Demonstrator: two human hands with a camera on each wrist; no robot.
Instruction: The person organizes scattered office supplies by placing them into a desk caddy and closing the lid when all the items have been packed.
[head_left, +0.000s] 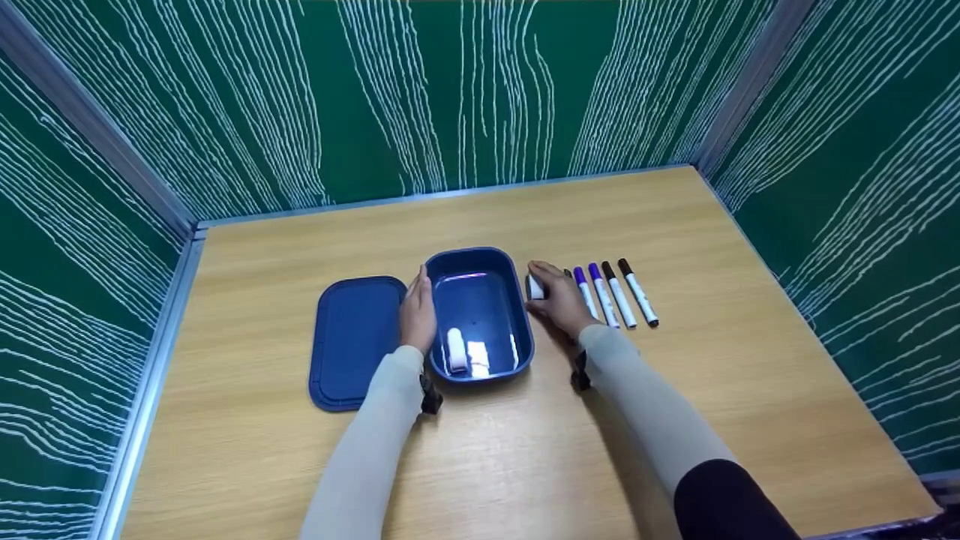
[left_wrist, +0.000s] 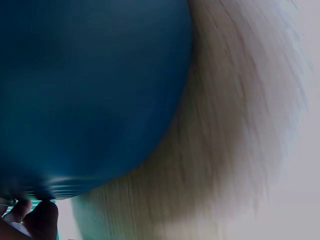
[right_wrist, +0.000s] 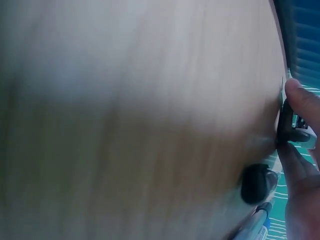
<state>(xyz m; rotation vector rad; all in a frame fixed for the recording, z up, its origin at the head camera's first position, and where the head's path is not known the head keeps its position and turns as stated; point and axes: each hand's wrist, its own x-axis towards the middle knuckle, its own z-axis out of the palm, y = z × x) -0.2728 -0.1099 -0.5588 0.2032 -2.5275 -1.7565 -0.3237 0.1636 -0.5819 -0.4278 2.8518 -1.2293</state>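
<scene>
My left hand [head_left: 418, 311] lies along the left side of a dark blue plastic box [head_left: 525, 341], its fingers straight against the wall. Inside the box, near its front left corner, is a small white oblong object [head_left: 456, 349]. Just beyond the box's right side, my right hand [head_left: 559, 298] grips a small white-and-black stapler [right_wrist: 295, 127] between thumb and fingers, close over the table. The palm and fingers hide part of it in the head view. Much of the left wrist view is filled by the box's blue outer wall [left_wrist: 95, 90].
A blue lid [head_left: 352, 337] lies flat left of the box, partly behind the left forearm. Right of the right hand, several white markers [head_left: 619, 300] with purple and dark caps lie side by side. Green walls with white lines [head_left: 495, 90] enclose the wooden table [head_left: 480, 465].
</scene>
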